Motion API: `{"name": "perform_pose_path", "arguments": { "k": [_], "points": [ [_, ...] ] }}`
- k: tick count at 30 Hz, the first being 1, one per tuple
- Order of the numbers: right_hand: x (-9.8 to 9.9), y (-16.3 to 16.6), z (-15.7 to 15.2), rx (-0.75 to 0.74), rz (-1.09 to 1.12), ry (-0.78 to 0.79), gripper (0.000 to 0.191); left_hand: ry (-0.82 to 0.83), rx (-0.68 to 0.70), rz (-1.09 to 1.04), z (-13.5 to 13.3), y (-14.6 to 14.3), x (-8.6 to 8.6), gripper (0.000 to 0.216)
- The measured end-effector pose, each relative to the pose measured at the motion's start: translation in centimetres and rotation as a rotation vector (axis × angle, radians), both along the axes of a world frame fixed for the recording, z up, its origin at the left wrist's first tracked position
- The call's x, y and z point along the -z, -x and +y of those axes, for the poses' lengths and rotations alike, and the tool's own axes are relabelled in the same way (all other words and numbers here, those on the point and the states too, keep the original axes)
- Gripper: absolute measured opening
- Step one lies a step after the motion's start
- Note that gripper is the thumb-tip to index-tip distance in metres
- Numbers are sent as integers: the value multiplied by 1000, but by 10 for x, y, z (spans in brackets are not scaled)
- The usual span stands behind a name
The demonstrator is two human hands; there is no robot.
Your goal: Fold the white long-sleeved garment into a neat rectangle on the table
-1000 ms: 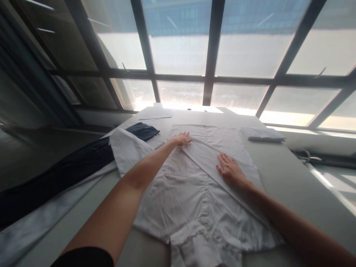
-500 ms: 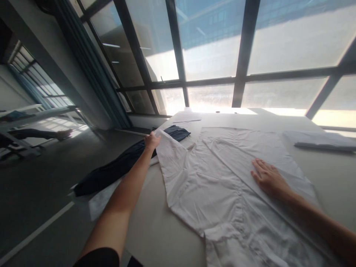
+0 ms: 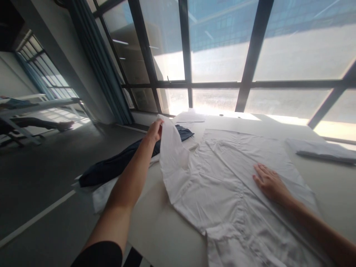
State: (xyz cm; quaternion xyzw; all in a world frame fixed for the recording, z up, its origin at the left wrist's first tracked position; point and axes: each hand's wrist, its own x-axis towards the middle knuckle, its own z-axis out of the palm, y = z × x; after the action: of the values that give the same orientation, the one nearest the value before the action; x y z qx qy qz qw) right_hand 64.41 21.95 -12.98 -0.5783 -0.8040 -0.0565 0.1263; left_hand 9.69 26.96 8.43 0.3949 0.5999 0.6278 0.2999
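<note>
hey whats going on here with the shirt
A person has a white shirt spread out on a pale table by big windows. Their left hand pinches the end of one sleeve and holds it lifted off the table, while the right hand lies flat on the shirt body, pinning it down. A dark blue garment lies along the table's left edge, and a folded white piece sits at the far right.
</note>
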Motion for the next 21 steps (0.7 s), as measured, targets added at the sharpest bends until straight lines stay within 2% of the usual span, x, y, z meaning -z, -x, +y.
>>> {"name": "perform_pose_path", "arguments": {
  "k": [2,4,7,9,12,14,16,18,21],
  "points": [
    [-1,0,0,-4,-4,-2,60,-97,49,21,-5,-30,-16,27],
    [-3,1,1,-3,-5,7,59,-213,157,145,-11,-69,-26,38],
    [-6,2,1,-3,9,23,59,-167,274,416,-24,-140,-22,63],
    [-7,2,0,-9,33,29,59,-101,381,598,-32,-187,-3,76],
    [-8,3,1,-14,99,23,57,-6,608,881,-47,-244,46,83],
    [-9,2,3,-27,171,14,56,109,770,1075,-60,-270,82,89],
    [-9,1,5,-48,262,4,56,126,894,1210,-74,-283,111,88],
    [-10,1,7,-51,362,4,55,73,931,1265,-87,-286,126,78],
    [-13,2,7,-33,502,12,52,-58,984,1242,-104,-275,124,66]
  ]
}}
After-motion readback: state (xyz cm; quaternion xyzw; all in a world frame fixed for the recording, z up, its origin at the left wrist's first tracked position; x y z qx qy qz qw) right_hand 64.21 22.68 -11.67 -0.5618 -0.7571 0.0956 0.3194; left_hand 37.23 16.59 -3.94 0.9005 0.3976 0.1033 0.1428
